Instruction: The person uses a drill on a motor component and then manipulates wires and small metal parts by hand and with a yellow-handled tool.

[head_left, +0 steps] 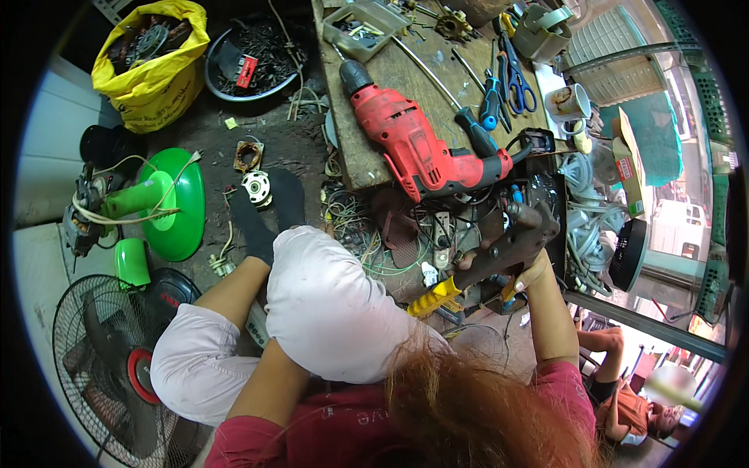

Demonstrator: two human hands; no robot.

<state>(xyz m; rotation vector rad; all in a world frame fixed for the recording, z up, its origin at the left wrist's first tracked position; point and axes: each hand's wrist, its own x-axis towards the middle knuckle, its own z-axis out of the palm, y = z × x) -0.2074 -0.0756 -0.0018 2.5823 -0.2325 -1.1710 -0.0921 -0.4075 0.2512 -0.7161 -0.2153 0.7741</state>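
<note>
At the right of my knees, my right hand (532, 271) is closed on a heavy dark metal tool with a yellow grip (435, 299). The tool's broad dark head (534, 226) tilts up to the right. A second, orange-yellow piece (509, 290) shows by my fingers; whether it belongs to the tool, I cannot tell. My left forearm (273, 378) runs behind my raised knee, which hides my left hand. A red power drill (417, 140) lies on the wooden table just beyond the tool.
Blue scissors (516, 78), screwdrivers (476, 131) and a plastic box of small parts (363, 30) lie on the table. Tangled wires (351, 218) spread below it. Floor: motor part (256, 187), green fan base (175, 207), fan cage (101, 366), yellow bag (152, 82), metal basin (253, 92). Another person (624, 413) sits lower right.
</note>
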